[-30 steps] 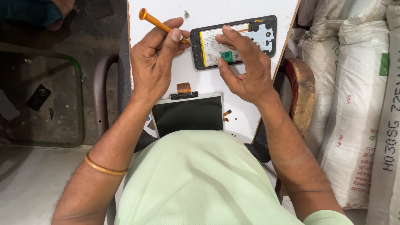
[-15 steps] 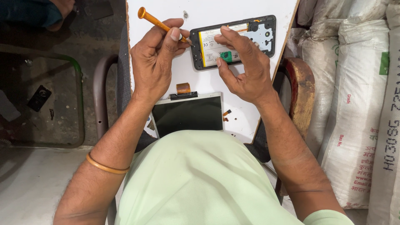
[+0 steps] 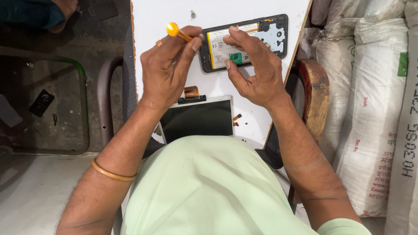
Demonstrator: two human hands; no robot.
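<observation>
An opened black phone body (image 3: 270,32) with its battery exposed lies on a white board (image 3: 165,13). My left hand (image 3: 167,69) grips an orange-handled screwdriver (image 3: 176,31), its tip hidden toward the phone's left edge. My right hand (image 3: 254,69) rests on the phone, fingertips on the battery and thumb beside a small green tab (image 3: 236,58). A detached dark screen panel (image 3: 198,118) with a brown flex cable (image 3: 190,91) lies nearer me on the board.
White printed sacks (image 3: 370,109) are stacked on the right beside a round wooden stool edge (image 3: 314,87). A chair frame (image 3: 104,100) and dark floor lie to the left. Tiny parts (image 3: 236,118) sit on the board.
The screwdriver handle has tilted more upright in my left hand. My right hand stays on the phone with only slight finger shifts.
</observation>
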